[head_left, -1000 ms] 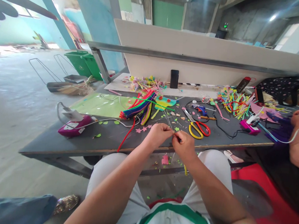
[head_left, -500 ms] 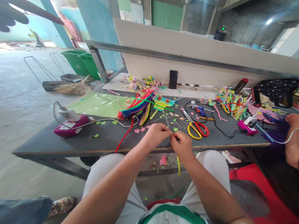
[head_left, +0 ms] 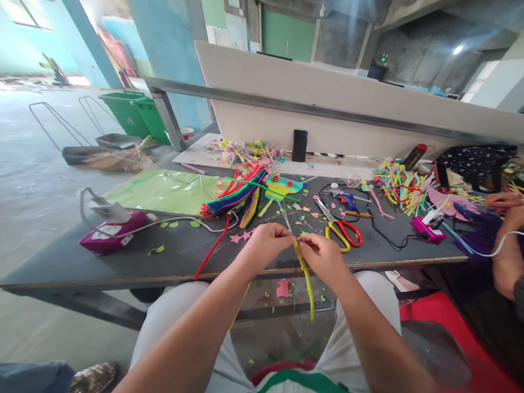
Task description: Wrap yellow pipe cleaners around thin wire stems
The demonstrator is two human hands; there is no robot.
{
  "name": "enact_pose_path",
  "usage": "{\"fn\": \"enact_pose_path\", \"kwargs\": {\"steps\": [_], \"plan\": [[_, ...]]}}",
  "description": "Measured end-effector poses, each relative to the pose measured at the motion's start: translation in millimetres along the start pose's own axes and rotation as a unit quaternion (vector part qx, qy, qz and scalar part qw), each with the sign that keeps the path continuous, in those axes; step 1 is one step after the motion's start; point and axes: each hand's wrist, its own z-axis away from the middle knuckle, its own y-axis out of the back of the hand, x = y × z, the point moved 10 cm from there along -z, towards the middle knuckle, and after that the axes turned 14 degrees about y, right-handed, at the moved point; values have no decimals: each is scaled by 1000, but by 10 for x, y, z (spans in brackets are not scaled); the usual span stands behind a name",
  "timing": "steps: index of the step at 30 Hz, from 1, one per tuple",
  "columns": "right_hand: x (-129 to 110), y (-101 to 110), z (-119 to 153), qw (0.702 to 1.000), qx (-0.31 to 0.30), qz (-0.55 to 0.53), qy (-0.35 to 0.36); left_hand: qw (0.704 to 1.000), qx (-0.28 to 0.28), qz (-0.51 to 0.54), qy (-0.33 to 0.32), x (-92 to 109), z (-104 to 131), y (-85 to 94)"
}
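Note:
My left hand [head_left: 268, 246] and my right hand [head_left: 322, 256] meet fingertip to fingertip above the table's front edge, both pinched on a yellow pipe cleaner [head_left: 310, 291]. One length of it hangs down between the hands, and a thin yellow end shows below my left wrist. Thin pale wires rise from the fingertips toward the tabletop. Just beyond my right hand lie scissors [head_left: 351, 233] with red and yellow handles. A bundle of coloured pipe cleaners [head_left: 237, 196] rests beyond my left hand.
A purple power socket [head_left: 115, 232] with a white cable sits on the table [head_left: 117, 276] at left. Beyond are a green sheet [head_left: 163, 191], an upright phone [head_left: 299, 146], a blue glue gun [head_left: 348, 201] and a pile of pipe cleaner pieces. Another person's hands are at far right.
The yellow pipe cleaner now shows up to my fingertips, and its other end has come into view below my left wrist. My right hand's fingers have straightened somewhat. The camera view has shifted slightly.

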Motion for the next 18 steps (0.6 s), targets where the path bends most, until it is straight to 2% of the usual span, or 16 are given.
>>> {"fn": "enact_pose_path", "kwargs": {"steps": [2,5,9,12,15,18], "plan": [[71,185,-120,999,11,38,-6,1000,6,5,15,-31,-12,45],[323,367,-424,995,-15,100,0,999,12,12,35,-71,-22,101],[931,609,-907,970,-56,236,-31,1000,8,15,24,-53,-9,121],[1316,761,-1179,958,-65,275,-53,999,8,6,33,-78,-18,117],[1576,829,-1295,953,-66,288,-69,999,5,10,43,-97,-32,114],[1777,803,-1324,949,-76,296,-78,999,0,13,53,-81,-20,117]]}}
